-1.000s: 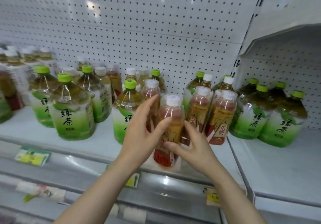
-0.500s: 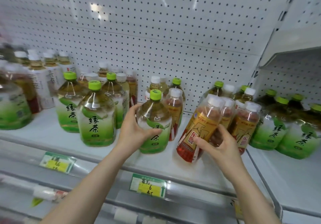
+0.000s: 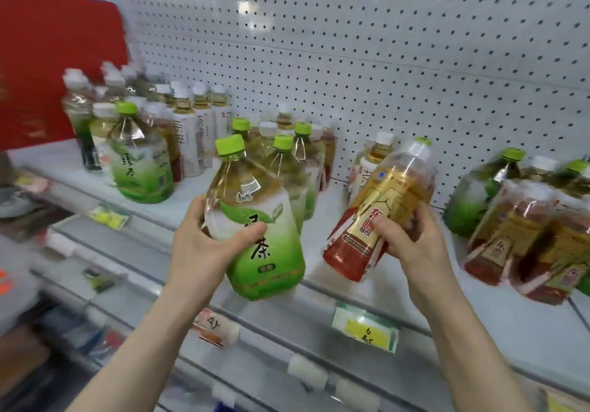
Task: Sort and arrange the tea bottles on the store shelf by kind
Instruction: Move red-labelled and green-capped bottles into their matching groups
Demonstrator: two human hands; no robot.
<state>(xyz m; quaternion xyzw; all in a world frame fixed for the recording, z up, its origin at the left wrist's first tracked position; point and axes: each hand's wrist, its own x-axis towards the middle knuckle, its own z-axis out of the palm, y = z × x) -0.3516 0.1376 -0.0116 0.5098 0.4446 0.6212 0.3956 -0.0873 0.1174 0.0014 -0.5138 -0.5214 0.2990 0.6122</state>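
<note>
left hand (image 3: 204, 239) wrapped round the belly of a big green tea bottle (image 3: 255, 220), lifted clear of the shelf (image 3: 498, 325) near its front edge; likely heavy, full, slick plastic, best gripped low and wide. right hand (image 3: 412, 236) clamped on a slimmer red-and-gold tea bottle (image 3: 380, 207), tilted, off the shelf, probably lighter, fine held mid-label.

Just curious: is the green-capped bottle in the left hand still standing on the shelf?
No, the left hand holds the green tea bottle tilted, lifted off the shelf.
</note>
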